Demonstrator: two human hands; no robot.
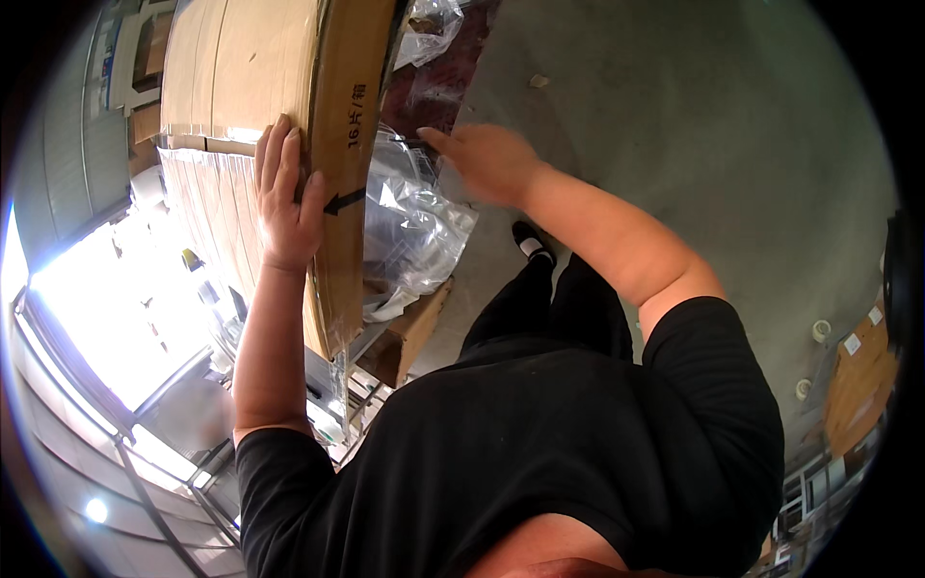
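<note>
A large brown cardboard box with dark printing and an arrow on its side stands in front of me, to the left. My left hand lies flat on its top near the edge, fingers stretched out beside the gap between the two top flaps. Shiny clear film or tape shows along the flap edges. Off the box's right side, my right hand is blurred by motion, one finger pointing toward the box. Whether it holds anything is unclear. Crumpled clear plastic hangs just below that hand.
Beneath the plastic is another open cardboard box. A dark red surface with more clear plastic lies beyond. On the grey floor at right are tape rolls and a flat cardboard piece. Bright window light comes from the left.
</note>
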